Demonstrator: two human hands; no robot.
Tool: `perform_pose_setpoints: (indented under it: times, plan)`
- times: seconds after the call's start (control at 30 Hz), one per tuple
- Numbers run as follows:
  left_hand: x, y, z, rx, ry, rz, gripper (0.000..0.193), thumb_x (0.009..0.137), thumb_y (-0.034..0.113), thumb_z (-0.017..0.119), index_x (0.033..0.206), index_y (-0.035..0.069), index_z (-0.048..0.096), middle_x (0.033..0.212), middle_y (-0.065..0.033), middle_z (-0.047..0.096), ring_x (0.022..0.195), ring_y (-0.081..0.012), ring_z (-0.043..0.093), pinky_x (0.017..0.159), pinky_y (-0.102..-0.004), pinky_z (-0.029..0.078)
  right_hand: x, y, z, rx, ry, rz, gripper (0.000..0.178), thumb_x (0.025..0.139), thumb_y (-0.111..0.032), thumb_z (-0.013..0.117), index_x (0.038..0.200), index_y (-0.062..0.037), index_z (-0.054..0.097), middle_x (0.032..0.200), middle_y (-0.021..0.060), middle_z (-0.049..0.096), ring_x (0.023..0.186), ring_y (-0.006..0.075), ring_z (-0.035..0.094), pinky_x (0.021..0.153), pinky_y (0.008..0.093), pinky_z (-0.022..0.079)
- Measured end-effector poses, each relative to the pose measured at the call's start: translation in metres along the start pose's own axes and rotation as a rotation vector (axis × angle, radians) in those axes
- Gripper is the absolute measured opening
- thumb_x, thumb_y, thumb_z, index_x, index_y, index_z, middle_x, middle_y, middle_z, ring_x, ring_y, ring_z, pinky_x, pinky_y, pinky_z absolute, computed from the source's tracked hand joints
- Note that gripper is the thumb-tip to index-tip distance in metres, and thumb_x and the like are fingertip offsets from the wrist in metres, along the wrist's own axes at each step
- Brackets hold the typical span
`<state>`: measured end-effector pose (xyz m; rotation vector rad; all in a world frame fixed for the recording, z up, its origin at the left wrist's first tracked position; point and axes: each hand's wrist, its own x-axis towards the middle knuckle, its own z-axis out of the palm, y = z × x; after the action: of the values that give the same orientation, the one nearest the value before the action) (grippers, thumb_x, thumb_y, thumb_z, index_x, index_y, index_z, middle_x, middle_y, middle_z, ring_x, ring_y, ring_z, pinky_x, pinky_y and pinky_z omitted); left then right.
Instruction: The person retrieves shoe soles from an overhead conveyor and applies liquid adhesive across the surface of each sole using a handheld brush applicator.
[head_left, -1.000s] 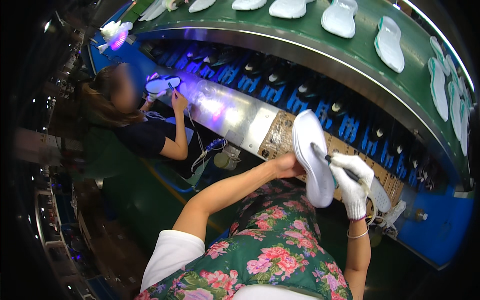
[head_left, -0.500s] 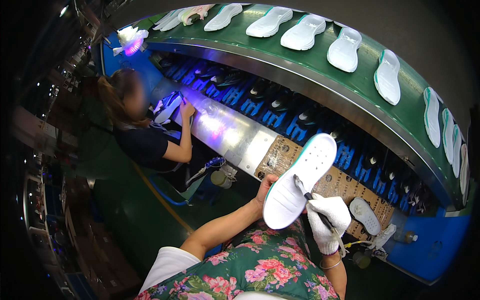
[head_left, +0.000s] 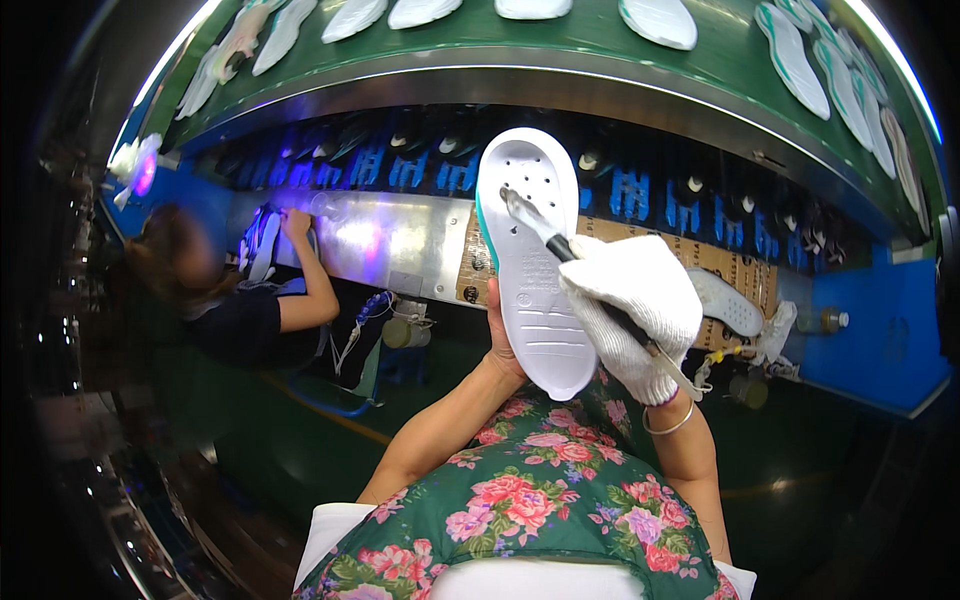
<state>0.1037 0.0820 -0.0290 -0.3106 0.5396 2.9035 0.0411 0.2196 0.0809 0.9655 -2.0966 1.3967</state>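
Note:
My bare left hand (head_left: 503, 330) grips a white shoe sole (head_left: 548, 310) by its left edge, most of the fingers hidden behind it. The sole is held up in front of me, its flat face with small holes and ridges turned toward me. A thin teal line runs along its left side. In a white knit glove, my right hand (head_left: 640, 305) is closed round the dark handle of a brush (head_left: 540, 222). The brush tip touches or hovers just over the sole's upper, holed part. A thin tube trails from the handle's end.
Another sole (head_left: 728, 303) lies on the cardboard-covered ledge (head_left: 705, 258). Several soles rest on the green conveyor (head_left: 590, 45) above, and shoe uppers in blue holders (head_left: 630, 192) line the shelf below. At left, a co-worker (head_left: 235, 290) sits handling a shoe part.
The view has swung right and nearer the conveyor. The sole is now more upright, and the brush has shifted from its middle up to the holed part.

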Motion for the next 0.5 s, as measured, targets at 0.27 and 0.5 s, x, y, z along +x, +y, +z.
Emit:
perform_pose_setpoints:
  times: [0.27, 0.5]
  plan:
    - [-0.004, -0.024, -0.024, -0.056, -0.070, -0.092, 0.097, 0.077, 0.066, 0.067, 0.150, 0.012, 0.035, 0.144, -0.0148, 0.049, 0.130, -0.0334, 0.051, 0.110, -0.0520, 0.042, -0.014, -0.011, 0.005, -0.130, 0.031, 0.036, 0.033, 0.065, -0.001, 0.076, 0.098, -0.0066, 0.076, 0.092, 0.0087, 0.073, 0.082, 0.0249, 0.068, 0.075, 0.0347, 0.052]
    - [0.008, -0.022, -0.001, 0.031, -0.005, -0.056, 0.104, 0.078, 0.080, 0.054, 0.152, 0.012, 0.029, 0.148, -0.0155, 0.044, 0.134, -0.0339, 0.045, 0.115, -0.0496, 0.035, -0.016, -0.015, 0.012, 0.180, 0.199, 0.257, 0.021, 0.071, 0.004, 0.077, 0.092, -0.0020, 0.074, 0.086, 0.0112, 0.072, 0.075, 0.0221, 0.068, 0.067, 0.0305, 0.052]
